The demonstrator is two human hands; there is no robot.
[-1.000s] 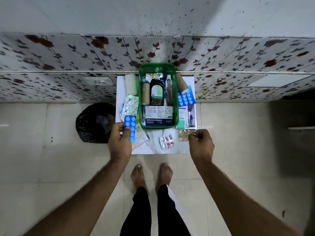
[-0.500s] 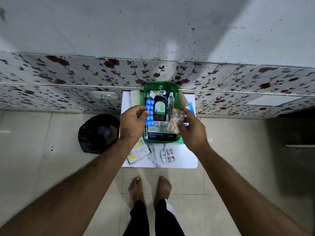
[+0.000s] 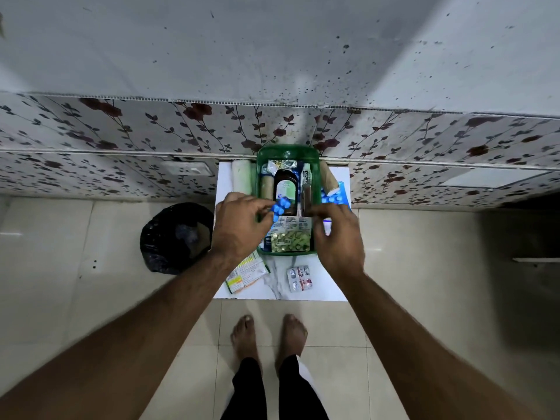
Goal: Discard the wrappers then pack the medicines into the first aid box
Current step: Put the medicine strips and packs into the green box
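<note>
The left hand (image 3: 239, 227) pinches a blue blister strip (image 3: 280, 209) between thumb and fingertips over the left part of the green first aid box (image 3: 288, 153), the strip lying across the foot of the brown syrup bottle (image 3: 285, 189). The right hand (image 3: 338, 234) hovers over the box's right wall with its fingers curled inward; whether they grip anything cannot be told. Half a second ago that hand held the yellowish tablet strip (image 3: 291, 241) in the air above the box; now the strip lies flat in the box's near end, at 6 o'clock from the bottle, and the blue strip has shifted from the box's left edge toward its middle. The box sits on a small white marble-patterned table (image 3: 278, 283) pushed against a floral-panelled wall (image 3: 121, 131), on a pale tiled floor (image 3: 424, 268). At 9 o'clock from the table stands a black bin bag (image 3: 175, 237). On the table's near edge lie an orange-and-white sachet (image 3: 247, 272) and a silver blister pack (image 3: 299, 277). At 3 o'clock from the box another blue strip (image 3: 335, 197) lies partly hidden by the right hand, and a cream roll (image 3: 241, 177) lies at 9 o'clock.
</note>
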